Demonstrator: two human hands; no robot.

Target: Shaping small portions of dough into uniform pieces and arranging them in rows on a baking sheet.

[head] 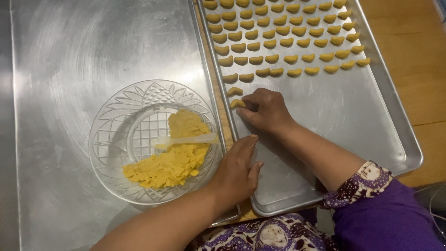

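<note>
Metal tray (pixel 325 107), right hand (pixel 265 111) fingers pinching yellow crescent dough piece (pixel 237 103), left hand (pixel 236 169) flat, empty

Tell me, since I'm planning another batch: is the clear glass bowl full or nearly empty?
Partly full: yellow dough covers only the right side of the clear glass bowl, with bare glass elsewhere.

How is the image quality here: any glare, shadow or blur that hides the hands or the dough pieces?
Head view: soft glare on the left tray, no detail lost; right hand and crescent dough piece sharp; left hand casts a faint shadow; top rows of the right tray cropped by the frame.
</note>
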